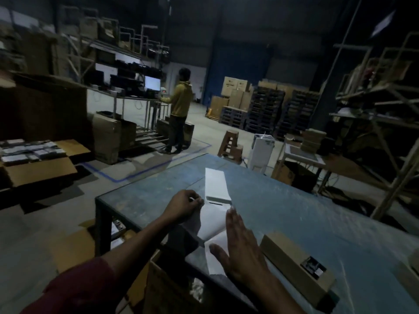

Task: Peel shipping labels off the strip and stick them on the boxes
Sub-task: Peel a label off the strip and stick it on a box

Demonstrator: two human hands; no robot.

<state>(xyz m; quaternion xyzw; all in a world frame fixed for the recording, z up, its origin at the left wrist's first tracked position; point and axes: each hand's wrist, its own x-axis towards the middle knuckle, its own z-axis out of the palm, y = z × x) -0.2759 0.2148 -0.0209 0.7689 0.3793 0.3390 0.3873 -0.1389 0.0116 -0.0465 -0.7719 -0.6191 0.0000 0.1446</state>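
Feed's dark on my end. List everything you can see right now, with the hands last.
table: one, blue-grey, foreground
label stack: one, white, mid-table
label strip: one, white, unfolded from the stack toward the near edge
long box: one, brown, on the table at right, dark label on top
open carton: one, brown, on the floor at left
person in yellow top: one, at a lit screen
pallets: dark stacks, far back
left hand: pinching the strip's left edge
right hand: flat over the strip
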